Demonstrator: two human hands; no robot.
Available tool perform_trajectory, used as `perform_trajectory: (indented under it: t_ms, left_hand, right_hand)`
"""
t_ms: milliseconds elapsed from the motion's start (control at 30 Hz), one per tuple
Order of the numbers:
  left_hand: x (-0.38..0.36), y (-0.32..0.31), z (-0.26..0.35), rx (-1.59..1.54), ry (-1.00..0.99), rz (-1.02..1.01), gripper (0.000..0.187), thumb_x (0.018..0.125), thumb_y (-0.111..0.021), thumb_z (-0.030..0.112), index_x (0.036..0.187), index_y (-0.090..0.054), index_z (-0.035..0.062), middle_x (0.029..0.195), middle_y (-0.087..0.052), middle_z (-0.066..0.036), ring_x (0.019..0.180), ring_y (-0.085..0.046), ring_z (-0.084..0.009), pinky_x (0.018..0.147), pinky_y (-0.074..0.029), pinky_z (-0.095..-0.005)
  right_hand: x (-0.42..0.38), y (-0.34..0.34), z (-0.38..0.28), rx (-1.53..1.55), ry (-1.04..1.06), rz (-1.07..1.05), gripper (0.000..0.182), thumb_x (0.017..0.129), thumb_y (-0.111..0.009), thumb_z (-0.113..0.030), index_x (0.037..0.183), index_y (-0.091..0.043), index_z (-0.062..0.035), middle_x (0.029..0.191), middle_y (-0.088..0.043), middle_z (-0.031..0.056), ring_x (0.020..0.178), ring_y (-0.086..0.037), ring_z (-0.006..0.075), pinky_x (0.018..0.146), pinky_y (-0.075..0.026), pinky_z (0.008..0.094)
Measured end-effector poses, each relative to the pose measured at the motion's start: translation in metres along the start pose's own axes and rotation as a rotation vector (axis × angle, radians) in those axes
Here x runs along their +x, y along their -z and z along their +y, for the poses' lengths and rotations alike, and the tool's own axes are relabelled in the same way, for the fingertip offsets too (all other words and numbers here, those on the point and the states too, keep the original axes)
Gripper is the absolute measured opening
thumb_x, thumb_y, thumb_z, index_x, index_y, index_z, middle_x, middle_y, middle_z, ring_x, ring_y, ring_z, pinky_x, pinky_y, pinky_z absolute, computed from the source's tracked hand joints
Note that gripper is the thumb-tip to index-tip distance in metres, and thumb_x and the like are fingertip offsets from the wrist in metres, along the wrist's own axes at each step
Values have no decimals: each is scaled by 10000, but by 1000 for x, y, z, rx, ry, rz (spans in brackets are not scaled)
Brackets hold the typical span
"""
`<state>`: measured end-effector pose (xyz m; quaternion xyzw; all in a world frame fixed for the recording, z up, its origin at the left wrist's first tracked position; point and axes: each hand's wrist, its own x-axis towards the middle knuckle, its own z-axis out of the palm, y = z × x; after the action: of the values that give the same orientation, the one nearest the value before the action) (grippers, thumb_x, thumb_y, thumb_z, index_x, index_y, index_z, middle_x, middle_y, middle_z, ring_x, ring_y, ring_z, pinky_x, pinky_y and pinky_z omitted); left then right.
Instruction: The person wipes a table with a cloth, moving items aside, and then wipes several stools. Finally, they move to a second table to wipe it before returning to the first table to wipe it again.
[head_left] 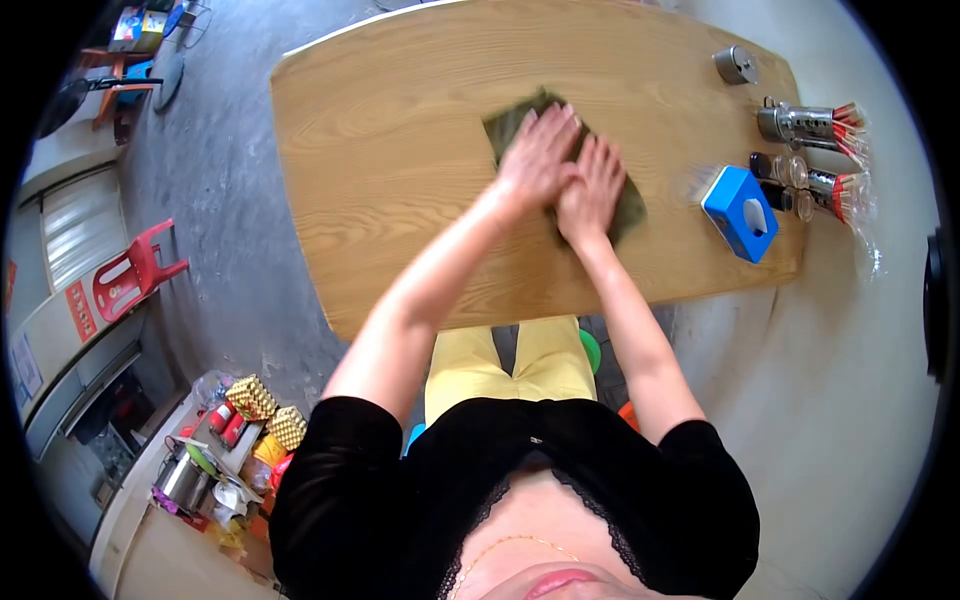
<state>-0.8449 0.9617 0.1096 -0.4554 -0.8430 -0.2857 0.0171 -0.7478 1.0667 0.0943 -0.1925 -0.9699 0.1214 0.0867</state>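
A dark olive-green cloth (630, 208) lies spread on the wooden table (400, 180), its edges a little blurred. My left hand (540, 155) presses flat on the cloth's upper part, fingers stretched forward. Just to its right, my right hand (590, 190) rests flat on the same cloth, with its fingers extended too. The two hands touch or overlap near the thumbs. Neither hand is wrapped around the cloth, and part of it is hidden beneath them.
On the table's right side stand a blue tissue box (735, 215), a round metal tin (736, 65), small jars (780, 170) and chopstick holders (810, 127) by the wall. A red plastic stool (130, 275) and cluttered shelf goods (250, 400) are at left.
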Motion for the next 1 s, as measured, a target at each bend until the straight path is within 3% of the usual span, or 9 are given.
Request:
perform_trajectory:
  t_ms: [167, 233, 333, 400, 467, 567, 767, 900, 1000]
  left_hand:
    - [-51, 66, -78, 210, 236, -23, 635, 983, -416, 354, 1514, -300, 27, 1596, -260, -148, 1492, -194, -305, 1219, -121, -444]
    - [-145, 87, -58, 231, 412, -76, 689, 1002, -283, 443, 1518, -260, -13, 1609, -201, -187, 1496, -163, -344, 1211, -99, -480]
    - [-267, 87, 30, 176, 672, -93, 798, 1001, -311, 537, 1520, -200, -59, 1603, -157, -248, 1490, -99, -431, 1188, -67, -555]
    - [-285, 61, 65, 236, 746, -97, 874, 971, -368, 578, 1518, -175, -75, 1607, -120, -259, 1490, -70, -444, 1186, -49, -566]
    - [-230, 49, 61, 249, 652, -96, 926, 947, -408, 602, 1517, -159, -83, 1613, -92, -254, 1491, -60, -444, 1184, -33, -573]
    - [-85, 29, 26, 236, 476, -129, 939, 893, -538, 558, 1507, -214, -74, 1604, -162, -240, 1490, -109, -421, 1190, -76, -562]
    - [192, -63, -25, 226, 44, 21, 759, 946, -482, 533, 1473, -366, -2, 1575, -301, -170, 1481, -215, -333, 1187, -160, -509]
    - [214, -92, 7, 95, -151, -55, 652, 949, -494, 477, 1443, -442, 53, 1549, -356, -144, 1462, -254, -333, 1183, -162, -528]
    - [148, -51, 0, 49, -35, -122, 593, 940, -545, 387, 1442, -448, 86, 1555, -352, -121, 1468, -253, -305, 1181, -166, -526]
  right_hand:
    - [36, -33, -112, 9, 273, -28, 577, 982, -363, -303, 1471, -377, 1, 1570, -298, 203, 1485, -204, 351, 1211, -117, 524]
    - [-21, -32, -145, 182, 485, -242, 589, 951, -399, -278, 1471, -383, -2, 1573, -302, 188, 1490, -207, 323, 1219, -104, 520]
    - [-125, -20, -132, 666, 751, -381, 618, 908, -453, -208, 1472, -363, 28, 1579, -297, 174, 1488, -229, 289, 1228, -141, 448]
    - [-129, 3, -99, 551, 931, -456, 614, 914, -456, -204, 1480, -358, 13, 1586, -290, 156, 1484, -247, 266, 1226, -164, 425]
    - [-96, 9, -61, 619, 838, -505, 596, 929, -443, -203, 1486, -362, -9, 1576, -317, 143, 1477, -269, 253, 1223, -180, 408]
    - [5, 30, -11, 564, 640, -222, 465, 914, -524, -183, 1348, -533, -17, 1427, -510, 165, 1370, -433, 322, 1159, -302, 467]
    - [165, 17, 103, 178, 130, 181, 460, 963, -463, -213, 1375, -519, -14, 1488, -444, 176, 1426, -342, 326, 1186, -223, 463]
    - [139, 19, 104, 42, -295, 319, 488, 1010, -374, -225, 1424, -433, 26, 1498, -405, 221, 1425, -309, 398, 1187, -200, 491]
    - [103, 17, 64, 116, -175, 133, 522, 996, -359, -192, 1452, -368, 62, 1544, -313, 243, 1475, -213, 390, 1209, -153, 490]
